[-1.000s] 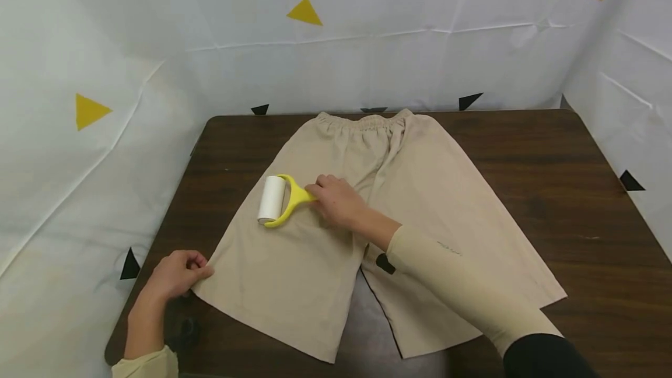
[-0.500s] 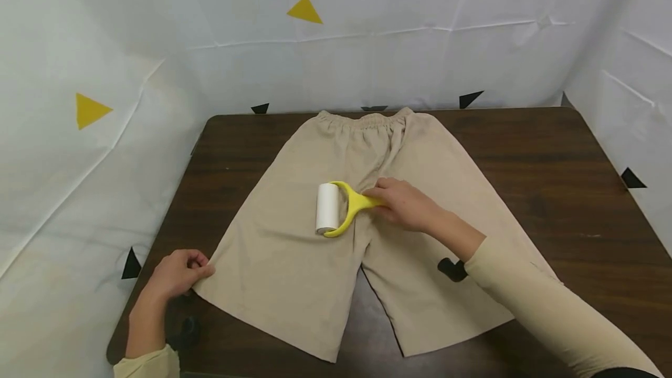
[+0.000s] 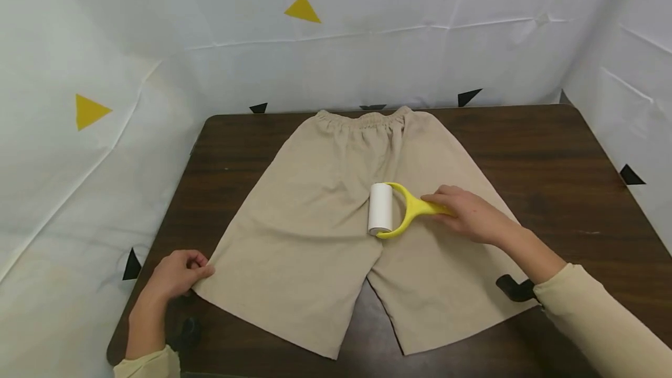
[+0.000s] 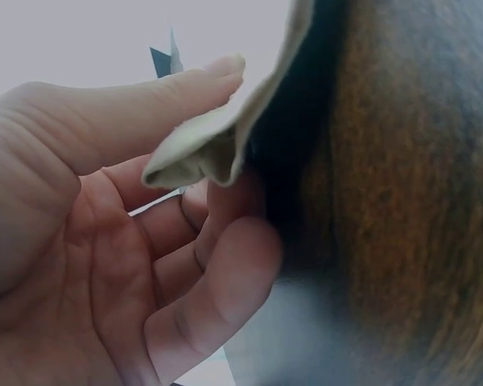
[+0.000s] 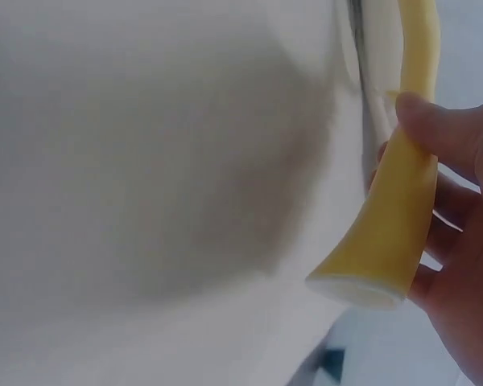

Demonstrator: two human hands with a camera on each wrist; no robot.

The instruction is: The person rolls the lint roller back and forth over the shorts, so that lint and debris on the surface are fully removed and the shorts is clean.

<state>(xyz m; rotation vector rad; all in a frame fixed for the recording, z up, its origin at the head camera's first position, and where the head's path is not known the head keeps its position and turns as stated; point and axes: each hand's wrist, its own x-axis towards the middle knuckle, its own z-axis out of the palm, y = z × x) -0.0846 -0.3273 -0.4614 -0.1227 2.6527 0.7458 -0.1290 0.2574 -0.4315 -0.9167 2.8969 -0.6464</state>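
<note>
Beige shorts (image 3: 294, 249) lie spread on a dark wooden table, elastic waistband at the far side. My left hand (image 3: 175, 276) pinches the outer hem corner of the left leg; in the left wrist view the thumb lies on top of the folded hem (image 4: 197, 153) with fingers beneath. With my right hand (image 3: 472, 212) I grip the yellow handle of a lint roller (image 3: 415, 209). Its white roll rests on the shorts near the crotch seam, where the fabric is bunched into creases. The handle's flared end (image 5: 370, 257) shows in the right wrist view.
The brown table (image 3: 567, 191) has rounded corners and extends on both sides of the shorts. White sheeting (image 3: 367, 63) with yellow and black triangles rises behind and at both sides. A black wrist-camera piece (image 3: 514, 287) sits by the right sleeve.
My right hand has moved the lint roller rightward, from the left leg to the crotch area. The fabric has shifted slightly and creased there. My left hand stays at the hem.
</note>
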